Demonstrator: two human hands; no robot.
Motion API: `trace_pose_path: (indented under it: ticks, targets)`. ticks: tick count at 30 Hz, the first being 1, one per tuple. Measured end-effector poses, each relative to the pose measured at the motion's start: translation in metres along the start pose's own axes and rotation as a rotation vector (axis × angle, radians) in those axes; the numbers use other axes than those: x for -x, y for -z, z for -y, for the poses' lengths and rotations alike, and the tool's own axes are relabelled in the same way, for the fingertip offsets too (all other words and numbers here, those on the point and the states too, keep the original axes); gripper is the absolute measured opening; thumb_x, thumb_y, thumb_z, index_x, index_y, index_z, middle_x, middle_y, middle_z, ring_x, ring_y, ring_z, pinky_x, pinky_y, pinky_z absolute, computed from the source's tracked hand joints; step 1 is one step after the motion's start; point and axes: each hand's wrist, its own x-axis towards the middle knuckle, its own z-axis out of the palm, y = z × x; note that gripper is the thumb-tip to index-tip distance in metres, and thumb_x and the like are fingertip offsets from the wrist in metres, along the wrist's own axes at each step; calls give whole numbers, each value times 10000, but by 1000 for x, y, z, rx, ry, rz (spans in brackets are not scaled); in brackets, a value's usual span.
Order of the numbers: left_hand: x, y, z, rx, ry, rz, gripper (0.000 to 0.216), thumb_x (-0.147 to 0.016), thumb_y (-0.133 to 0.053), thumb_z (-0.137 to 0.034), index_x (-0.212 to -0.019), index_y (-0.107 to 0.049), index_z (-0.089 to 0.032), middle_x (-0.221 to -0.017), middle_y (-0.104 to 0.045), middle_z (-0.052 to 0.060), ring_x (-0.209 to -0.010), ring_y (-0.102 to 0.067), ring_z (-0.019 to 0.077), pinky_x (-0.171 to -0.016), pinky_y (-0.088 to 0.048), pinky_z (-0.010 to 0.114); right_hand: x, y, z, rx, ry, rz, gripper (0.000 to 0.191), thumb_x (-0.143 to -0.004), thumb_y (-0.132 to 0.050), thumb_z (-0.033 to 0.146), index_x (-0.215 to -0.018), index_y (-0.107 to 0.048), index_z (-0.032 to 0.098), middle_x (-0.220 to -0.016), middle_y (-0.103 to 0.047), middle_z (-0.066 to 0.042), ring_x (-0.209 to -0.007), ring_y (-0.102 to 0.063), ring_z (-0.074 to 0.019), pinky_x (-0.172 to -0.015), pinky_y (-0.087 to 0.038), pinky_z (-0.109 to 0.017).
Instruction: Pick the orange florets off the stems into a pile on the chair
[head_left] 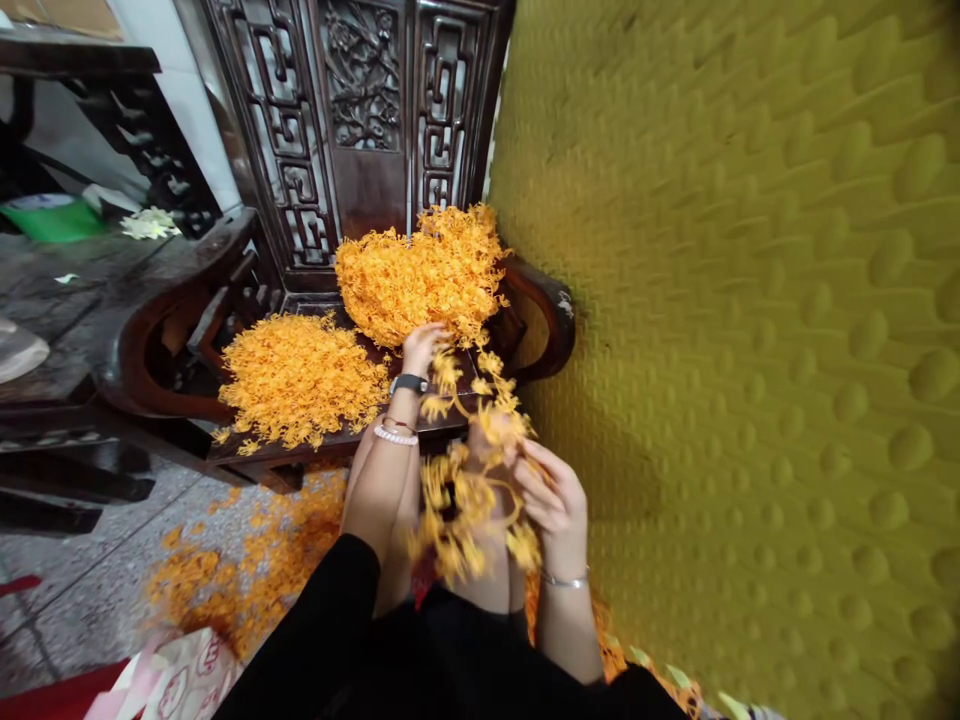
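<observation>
My right hand [551, 490] is closed on a loose strand of orange artificial flowers [461, 510]. The strand dangles above my lap and is blurred by motion. Farther forward, my left hand [424, 348], with a dark wristband and a beaded bracelet, has its fingers together at the front of a large orange flower heap [420, 275]. Blurred blossoms hang just below those fingertips, which are partly hidden. To the left, a second, lower flower pile [304, 380] covers part of the dark wooden chair seat [442, 425].
The carved chair back [367, 190] rises behind the heaps, with a curved armrest [551, 310] at right. A yellow textured panel [735, 350] stands close on my right. Orange pieces [217, 580] litter the floor beside a printed bag [184, 680]. A green bowl [56, 220] sits at upper left.
</observation>
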Motion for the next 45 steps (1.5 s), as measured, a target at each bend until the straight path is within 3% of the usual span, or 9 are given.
trace_pose_path:
  ticks: [5, 9, 13, 16, 20, 27, 30, 35, 45]
  targets:
    - [-12, 10, 1, 67, 95, -11, 369, -831, -547, -481, -959, -653, -152, -951, -719, 121, -866, -679, 190, -732, -518, 290, 35, 4, 0, 345, 169, -282, 290, -814, -599, 454, -679, -665, 207, -517, -587, -3, -460, -527, -108, -464, -436, -224]
    - [20, -7, -8, 145, 227, 586, 662, -780, -405, -733, -956, -693, -164, -1017, -714, 147, -932, -679, 234, -792, -511, 331, 22, 10, -1, 506, 313, -441, 227, -764, -660, 462, -763, -700, 238, -816, -689, -34, -785, -633, -179, -728, -519, -302]
    - [57, -22, -20, 253, 138, 1129, 755, -680, -518, -763, -1117, -651, -162, -1192, -641, 159, -1071, -617, 255, -860, -484, 336, 0, 12, -5, 227, 267, -386, 324, -783, -600, 505, -990, -647, 260, -845, -691, -35, -552, -598, -141, -467, -495, -273]
    - [66, -22, -22, 203, 37, 1268, 716, -560, -783, -551, -1129, -644, -140, -1125, -663, 143, -990, -627, 240, -831, -479, 324, -8, 7, -3, 188, 239, -376, 403, -837, -530, 489, -1149, -571, 236, -769, -701, -32, -343, -455, -73, -308, -332, -209]
    - [60, -7, -25, 92, -65, 989, 468, -667, -756, -384, -1031, -668, -102, -890, -680, 81, -769, -607, 144, -719, -461, 260, -9, 1, 6, 215, 167, -229, 449, -884, -485, 423, -1272, -514, 198, -600, -667, -1, -256, -207, -2, -285, -110, -177]
    - [71, 35, -47, -45, -225, 384, 313, -721, -700, -371, -919, -675, -129, -745, -633, 26, -667, -562, 107, -665, -430, 224, -25, -9, 8, 308, -34, 13, 462, -870, -500, 390, -1259, -552, 147, -405, -478, 75, -265, -159, -20, -309, -82, -198]
    - [82, 48, -58, -202, -297, 164, 277, -742, -675, -401, -854, -677, -148, -708, -626, 13, -655, -554, 116, -656, -421, 229, -39, -18, 4, 434, 41, -33, 375, -849, -525, 409, -1130, -607, 175, -568, -587, 25, -334, -279, -36, -338, -160, -198]
    - [92, 67, -71, -433, -296, 61, 267, -775, -632, -415, -685, -642, -163, -672, -643, -1, -648, -575, 126, -659, -407, 228, -62, -26, 7, 692, 312, -190, 330, -790, -615, 448, -621, -565, 169, -591, -485, 11, -562, -429, -102, -502, -344, -227]
    - [86, 106, -93, -402, -356, -541, 275, -732, -683, -432, -726, -665, -158, -633, -608, -18, -503, -489, 85, -504, -369, 216, -74, -39, 31, 1143, 503, -124, 233, -833, -592, 365, -941, -655, 168, -709, -626, -15, -574, -513, -114, -566, -390, -231]
